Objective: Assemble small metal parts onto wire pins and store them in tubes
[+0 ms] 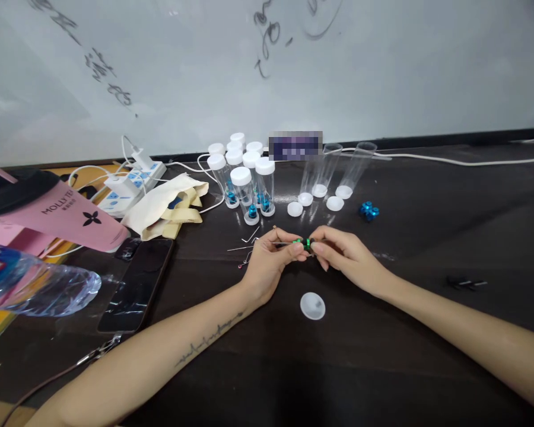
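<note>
In the middle of the dark table, my left hand (pixel 269 264) pinches a small black-and-green part (pixel 301 243) between thumb and fingers. The fingertips of my right hand (pixel 345 255) close on its right end, so both hands hold it. Its exact kind is mostly hidden by my fingers. Thin metal rods and bent hex keys (pixel 250 235) lie just left of my left hand. Below my hands rests a round whitish disc (pixel 312 306). Small shiny blue metal parts (pixel 368 211) sit beyond my right hand.
Several white-capped clear tubes (pixel 242 193) with blue parts inside stand at the back. Uncapped tubes (pixel 356 169) and loose white caps (pixel 295 209) are right of them. Black pieces (pixel 465 283) lie far right. A phone (pixel 137 284), bottle (pixel 48 284), pink cup (pixel 80 216) and power strip (pixel 133 188) crowd the left.
</note>
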{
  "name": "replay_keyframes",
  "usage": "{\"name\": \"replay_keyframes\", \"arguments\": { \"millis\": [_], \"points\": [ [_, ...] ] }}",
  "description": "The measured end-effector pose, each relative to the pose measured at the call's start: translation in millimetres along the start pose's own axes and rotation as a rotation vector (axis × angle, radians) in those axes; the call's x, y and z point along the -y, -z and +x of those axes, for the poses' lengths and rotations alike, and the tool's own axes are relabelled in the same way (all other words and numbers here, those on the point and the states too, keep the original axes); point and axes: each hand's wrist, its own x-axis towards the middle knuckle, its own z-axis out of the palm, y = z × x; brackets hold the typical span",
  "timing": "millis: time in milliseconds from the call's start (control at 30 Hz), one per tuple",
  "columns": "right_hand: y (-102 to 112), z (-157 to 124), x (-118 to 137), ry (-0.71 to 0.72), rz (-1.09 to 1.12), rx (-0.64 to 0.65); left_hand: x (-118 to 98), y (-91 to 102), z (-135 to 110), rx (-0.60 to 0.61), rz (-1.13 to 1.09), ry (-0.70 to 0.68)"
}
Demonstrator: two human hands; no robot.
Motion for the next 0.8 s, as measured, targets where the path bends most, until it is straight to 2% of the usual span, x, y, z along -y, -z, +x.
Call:
{"name": "replay_keyframes", "arguments": {
  "millis": [133,300,500,667,800],
  "points": [
    [0.5,-0.7,0.3,-0.005,0.077,-0.034,-1.3,0.3,0.5,0.008,-0.029,0.01],
    [1.2,-1.5,0.6,0.0,-0.049,0.019,-2.0,-0.8,-1.3,0.04,0.002,0.019],
    [-1.9,0.1,0.7,0.01,0.094,-0.069,-1.8,-0.5,-1.4,0.016,0.0,0.0],
    [-0.5,0.2,1.8,-0.004,-0.064,0.013,-1.6,-0.1,-1.7,0.032,0.023,0.016],
    [-1.4,-0.7,-0.5,-0.015,0.048,-0.047,-1.2,1.3,-0.9,0.029,-0.003,0.006]
  ]
}}
